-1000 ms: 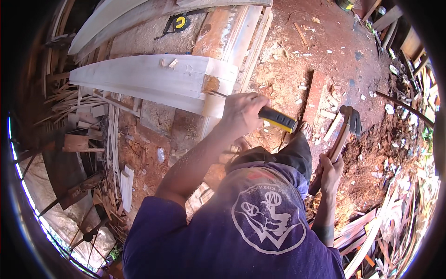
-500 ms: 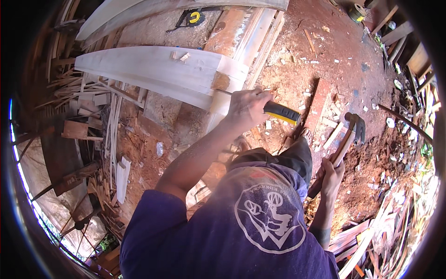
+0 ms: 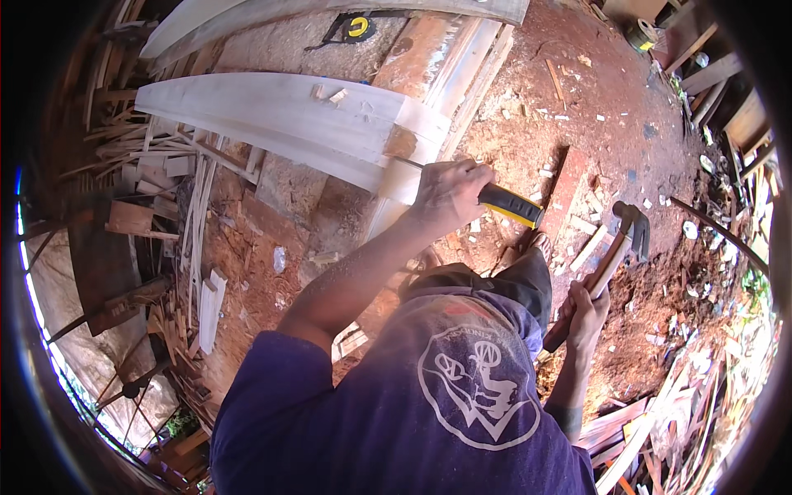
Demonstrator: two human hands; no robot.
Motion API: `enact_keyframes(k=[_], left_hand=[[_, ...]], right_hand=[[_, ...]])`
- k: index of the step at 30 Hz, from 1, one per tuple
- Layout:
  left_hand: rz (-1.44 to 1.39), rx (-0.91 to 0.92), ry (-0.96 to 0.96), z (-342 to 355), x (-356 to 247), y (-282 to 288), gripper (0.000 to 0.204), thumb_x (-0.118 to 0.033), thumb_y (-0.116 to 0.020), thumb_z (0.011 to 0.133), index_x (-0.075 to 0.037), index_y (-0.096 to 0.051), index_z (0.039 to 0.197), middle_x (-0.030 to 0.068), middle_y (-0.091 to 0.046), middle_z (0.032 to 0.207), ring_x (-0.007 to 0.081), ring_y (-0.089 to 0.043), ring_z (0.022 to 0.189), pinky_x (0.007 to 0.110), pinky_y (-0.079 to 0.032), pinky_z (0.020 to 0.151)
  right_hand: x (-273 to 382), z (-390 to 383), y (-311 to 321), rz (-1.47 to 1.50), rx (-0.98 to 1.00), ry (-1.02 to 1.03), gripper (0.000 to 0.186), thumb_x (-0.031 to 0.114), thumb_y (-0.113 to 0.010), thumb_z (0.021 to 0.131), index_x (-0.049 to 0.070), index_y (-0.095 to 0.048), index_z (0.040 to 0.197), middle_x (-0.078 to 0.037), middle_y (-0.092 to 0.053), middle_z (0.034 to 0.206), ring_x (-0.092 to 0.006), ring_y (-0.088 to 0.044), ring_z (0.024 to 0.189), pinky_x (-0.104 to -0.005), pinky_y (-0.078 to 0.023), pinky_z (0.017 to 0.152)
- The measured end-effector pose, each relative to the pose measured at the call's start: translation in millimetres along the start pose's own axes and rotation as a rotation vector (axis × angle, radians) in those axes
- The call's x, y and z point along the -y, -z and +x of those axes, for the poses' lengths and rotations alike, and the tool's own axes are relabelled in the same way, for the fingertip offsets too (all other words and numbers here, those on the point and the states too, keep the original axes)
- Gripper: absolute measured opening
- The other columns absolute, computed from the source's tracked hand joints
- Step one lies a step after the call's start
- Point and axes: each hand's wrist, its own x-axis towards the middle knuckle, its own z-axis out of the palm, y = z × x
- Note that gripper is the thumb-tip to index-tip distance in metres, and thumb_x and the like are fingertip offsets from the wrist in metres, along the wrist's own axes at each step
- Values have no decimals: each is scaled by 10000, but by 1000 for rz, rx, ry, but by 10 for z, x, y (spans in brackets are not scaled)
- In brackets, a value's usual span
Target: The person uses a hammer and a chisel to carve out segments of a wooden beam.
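Observation:
My left hand (image 3: 452, 194) is closed round a chisel with a black and yellow handle (image 3: 513, 206). Its thin metal shaft emerges on the far side of the fist and reaches the end of a long, pale, curved wooden board (image 3: 280, 111); exactly how the tip meets the wood is too small to tell. Small wood chips (image 3: 338, 95) lie on top of this board. Out to the right, my right hand (image 3: 587, 313) grips the wooden handle of a claw hammer (image 3: 610, 260), its dark metal head (image 3: 632, 229) pointing away from me and apart from the chisel.
Another long board (image 3: 247, 37) lies farther back, with a yellow and black tape measure (image 3: 357, 29) near it. Stacked planks (image 3: 470, 70) sit under the board ends. A reddish plank (image 3: 564, 190) lies on the chip-strewn dirt floor. Scrap wood (image 3: 157, 165) is heaped at left.
The view has shifted slightly, so the boards appear a little farther right. Both hands keep their grips, and the chisel and hammer hold nearly the same places.

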Motion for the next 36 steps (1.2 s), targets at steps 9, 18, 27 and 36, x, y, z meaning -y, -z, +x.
enact_keyframes(k=[9,18,27,36], left_hand=[[31,1,12,-13,-16,20,348,-132,-804,651,-130,-658,967,70,-660,827,261,-687,752,404,-549,675],[-30,-47,-53,15,-38,104,225,-50,-742,684,-124,-662,881,45,-655,759,275,-670,686,414,-530,623],[-105,-134,-8,-3,24,151,147,-78,-750,726,-132,-656,825,53,-639,710,288,-658,636,412,-512,601],[-110,-112,76,-22,80,244,132,-80,-749,743,-108,-654,831,74,-651,715,310,-666,662,429,-509,616]], right_hand=[[38,-32,-49,18,3,-3,141,37,-596,881,83,-480,814,3,-446,504,-84,-416,371,-238,-332,338],[-507,-255,-460,-83,48,541,112,-49,-528,898,58,-511,873,-49,-510,630,-86,-461,444,-245,-385,380],[-146,-356,-460,232,69,629,50,22,-592,914,35,-567,956,-28,-575,666,-72,-496,463,-233,-353,318],[-280,-88,-307,8,210,582,132,1,-530,932,86,-497,837,5,-470,649,-71,-433,500,-238,-353,414]])
